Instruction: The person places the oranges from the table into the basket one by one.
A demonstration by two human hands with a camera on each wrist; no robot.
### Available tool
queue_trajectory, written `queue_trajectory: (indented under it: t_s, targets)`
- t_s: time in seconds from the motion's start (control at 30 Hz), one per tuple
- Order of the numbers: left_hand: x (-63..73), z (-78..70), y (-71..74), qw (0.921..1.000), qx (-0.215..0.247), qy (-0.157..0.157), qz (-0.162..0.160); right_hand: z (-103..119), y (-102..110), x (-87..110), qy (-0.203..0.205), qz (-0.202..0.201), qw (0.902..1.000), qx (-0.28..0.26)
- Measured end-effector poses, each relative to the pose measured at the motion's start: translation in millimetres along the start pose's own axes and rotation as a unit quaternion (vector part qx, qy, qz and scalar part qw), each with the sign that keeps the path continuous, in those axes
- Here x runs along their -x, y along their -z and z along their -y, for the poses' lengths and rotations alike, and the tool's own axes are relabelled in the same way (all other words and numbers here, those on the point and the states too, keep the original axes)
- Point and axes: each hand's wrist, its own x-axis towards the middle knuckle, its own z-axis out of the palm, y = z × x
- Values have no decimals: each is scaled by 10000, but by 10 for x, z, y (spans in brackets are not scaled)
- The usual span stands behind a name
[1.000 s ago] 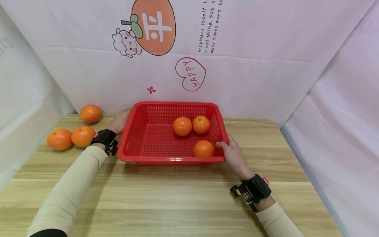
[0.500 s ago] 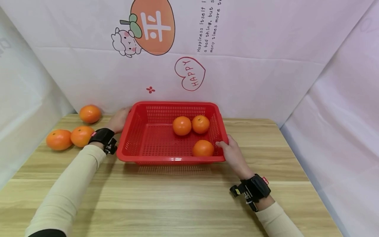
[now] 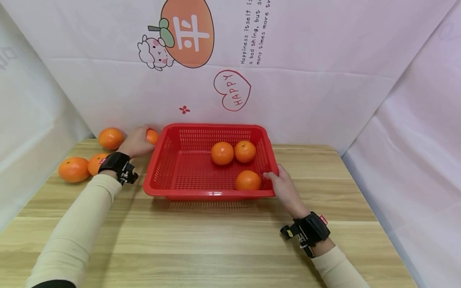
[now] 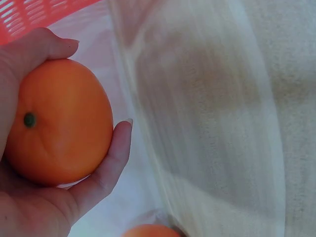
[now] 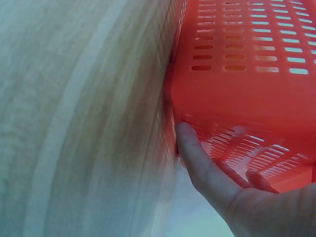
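Observation:
My left hand (image 3: 136, 143) holds an orange (image 4: 66, 123) just left of the red plastic basket (image 3: 209, 193), close to the back cloth. In the left wrist view the thumb and fingers curve round the fruit, its green stem end showing. My right hand (image 3: 284, 188) grips the basket's right side near the front corner, thumb over the rim. The right wrist view shows the fingers (image 5: 205, 165) against the slotted red wall. Inside the basket lie two oranges side by side, the left one (image 3: 222, 153) and the right one (image 3: 245, 151), plus another orange (image 3: 247, 181) near the front right corner.
Beside my left wrist on the wooden table (image 3: 216, 244) lie a back orange (image 3: 111, 139), a front orange (image 3: 73, 169) and one partly hidden orange (image 3: 95, 163). A white printed cloth (image 3: 306, 100) stands behind the table, with cloth walls at both sides.
My left hand has come out from behind the basket's left side, shifting left, and an orange now shows in it. The right hand and basket stay in place.

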Motion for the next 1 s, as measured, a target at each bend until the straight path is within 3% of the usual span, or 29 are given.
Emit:
queue_trajectory:
  t_s: [0.5,0.67,0.87,1.0]
  targets:
    - [95,-130,186,9994,-278,199,-27,-18,12,-5,3,28,10000,-66]
    - [170,-237,334,9988,20,461,-186,-5,1,-7,-18,73,9999,-82]
    - [216,-376,459,9982,178,391,-410,-1,5,-9,-11,20,10000,-30]
    - [243,-540,493,9984,227,356,-372,-2,7,-6,-20,20,10000,-43]
